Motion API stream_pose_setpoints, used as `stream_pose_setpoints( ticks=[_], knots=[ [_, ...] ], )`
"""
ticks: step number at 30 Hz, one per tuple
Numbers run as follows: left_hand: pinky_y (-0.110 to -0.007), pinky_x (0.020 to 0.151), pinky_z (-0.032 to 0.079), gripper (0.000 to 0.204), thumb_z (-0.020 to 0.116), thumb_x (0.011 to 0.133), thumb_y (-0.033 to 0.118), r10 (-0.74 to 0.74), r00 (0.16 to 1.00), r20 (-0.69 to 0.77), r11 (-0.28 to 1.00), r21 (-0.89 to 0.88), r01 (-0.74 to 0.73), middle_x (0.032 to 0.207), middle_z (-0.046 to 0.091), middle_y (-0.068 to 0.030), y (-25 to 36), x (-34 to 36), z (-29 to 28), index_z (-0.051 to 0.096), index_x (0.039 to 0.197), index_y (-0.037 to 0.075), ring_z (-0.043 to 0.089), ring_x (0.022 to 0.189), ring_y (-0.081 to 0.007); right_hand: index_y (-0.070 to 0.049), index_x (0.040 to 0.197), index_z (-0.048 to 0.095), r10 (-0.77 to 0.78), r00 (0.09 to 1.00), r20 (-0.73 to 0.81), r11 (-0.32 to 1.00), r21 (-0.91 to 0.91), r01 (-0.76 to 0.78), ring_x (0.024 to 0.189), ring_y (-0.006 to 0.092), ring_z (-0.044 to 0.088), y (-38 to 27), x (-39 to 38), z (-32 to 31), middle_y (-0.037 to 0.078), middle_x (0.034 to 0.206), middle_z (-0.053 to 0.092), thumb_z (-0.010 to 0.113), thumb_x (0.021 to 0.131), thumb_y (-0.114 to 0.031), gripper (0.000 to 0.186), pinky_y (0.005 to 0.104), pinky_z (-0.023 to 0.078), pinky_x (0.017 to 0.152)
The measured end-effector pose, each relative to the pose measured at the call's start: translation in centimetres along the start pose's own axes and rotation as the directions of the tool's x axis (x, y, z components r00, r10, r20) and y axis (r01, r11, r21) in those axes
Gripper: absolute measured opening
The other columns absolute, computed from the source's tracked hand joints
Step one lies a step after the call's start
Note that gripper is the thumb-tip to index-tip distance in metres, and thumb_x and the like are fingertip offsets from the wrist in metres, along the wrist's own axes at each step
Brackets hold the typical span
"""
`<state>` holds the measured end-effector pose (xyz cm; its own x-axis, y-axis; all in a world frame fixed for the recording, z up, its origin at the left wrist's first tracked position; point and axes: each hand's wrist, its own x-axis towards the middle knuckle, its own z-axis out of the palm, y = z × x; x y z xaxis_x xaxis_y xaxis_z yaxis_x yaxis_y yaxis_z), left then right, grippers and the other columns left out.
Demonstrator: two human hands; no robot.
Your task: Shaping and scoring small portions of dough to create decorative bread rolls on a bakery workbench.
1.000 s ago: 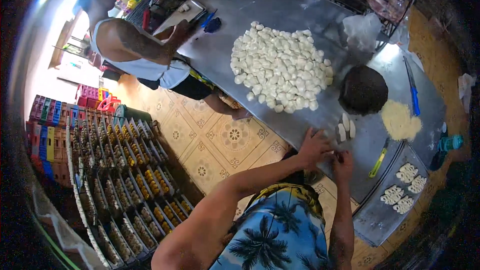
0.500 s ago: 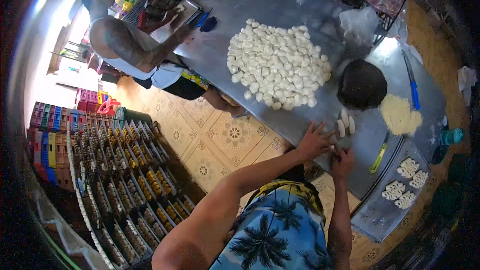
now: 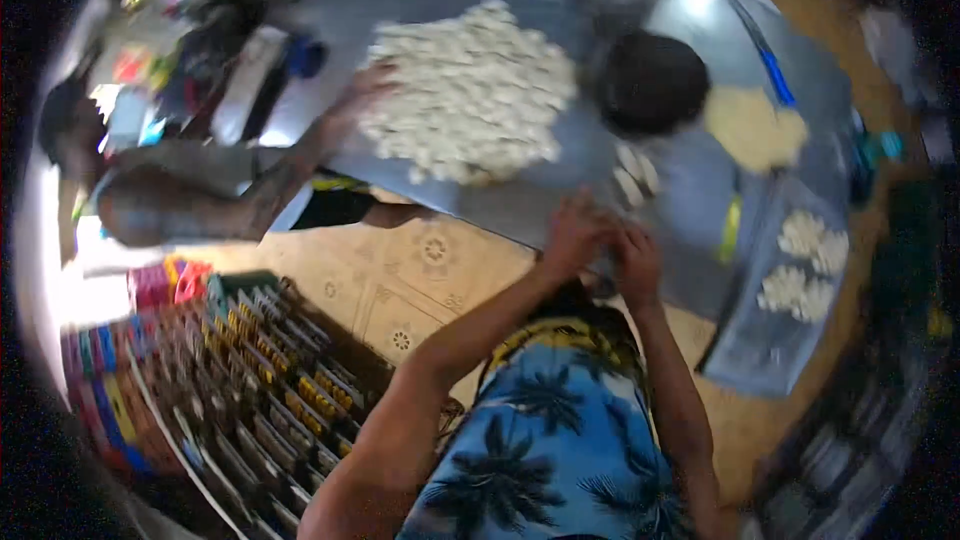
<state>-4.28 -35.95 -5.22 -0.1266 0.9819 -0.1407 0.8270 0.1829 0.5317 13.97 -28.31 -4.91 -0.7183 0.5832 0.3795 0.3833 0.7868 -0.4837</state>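
Observation:
At the table's near edge, my left hand and my right hand come together with curled fingers. Motion blur hides whatever lies between them. Just beyond are a few long rolled dough pieces on the metal table. A wide heap of small white dough lumps spreads farther to the left. Beside it sits a dark round mass, and right of that a patch of pale yellow crumbs or meal.
On the left, a co-worker's hand reaches to the heap's edge. A blue-handled knife and a yellow-handled tool lie on the right. A metal tray bears several dough clusters. Filled racks stand at lower left.
The whole view has shifted, sliding the table up and left. My hands have drawn closer together, and my left fingers are less spread. The co-worker's arm now reaches to the dough heap.

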Motion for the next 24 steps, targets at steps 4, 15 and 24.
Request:
stream_pose_setpoints(
  ticks=[4, 15, 24],
  knots=[
    [-0.068, 0.121, 0.019, 0.049, 0.071, 0.095, 0.033, 0.193, 0.973, -0.127, 0.981, 0.004, -0.194, 0.142, 0.064, -0.0113, 0.8, -0.6, -1.3, 0.065, 0.141, 0.016, 0.048, 0.140, -0.0432, -0.002, 0.113, 0.074, 0.115, 0.993, 0.003, 0.989, 0.098, -0.115, 0.108, 0.0367, 0.067, -0.6, -0.8, -0.6, 0.018, 0.111, 0.072, 0.073, 0.091, -0.010, 0.024, 0.0478, 0.052, 0.092],
    [-0.049, 0.095, 0.054, 0.034, 0.070, 0.086, -0.002, 0.134, 0.955, -0.264, 0.957, -0.216, -0.194, 0.126, 0.068, -0.0174, 1.6, 6.1, -2.9, 0.071, 0.119, 0.005, 0.064, 0.110, -0.0438, -0.003, 0.113, 0.069, 0.646, 0.763, -0.034, 0.703, 0.417, -0.576, 0.099, 0.0400, 0.065, 2.2, 6.6, -0.4, 0.017, 0.100, 0.068, 0.069, 0.096, -0.013, 0.020, 0.0526, 0.050, 0.086],
    [-0.047, 0.085, 0.053, 0.025, 0.068, 0.087, 0.002, -0.130, 0.825, -0.551, 0.948, -0.312, -0.059, 0.107, 0.068, -0.0182, -8.5, 10.0, -12.2, 0.071, 0.112, 0.005, 0.065, 0.098, -0.0393, 0.000, 0.113, 0.069, 0.533, 0.829, -0.170, 0.844, 0.185, -0.504, 0.088, 0.0305, 0.065, 2.6, 6.3, -3.2, 0.017, 0.096, 0.063, 0.071, 0.096, -0.015, 0.023, 0.0417, 0.052, 0.076]
  ],
)
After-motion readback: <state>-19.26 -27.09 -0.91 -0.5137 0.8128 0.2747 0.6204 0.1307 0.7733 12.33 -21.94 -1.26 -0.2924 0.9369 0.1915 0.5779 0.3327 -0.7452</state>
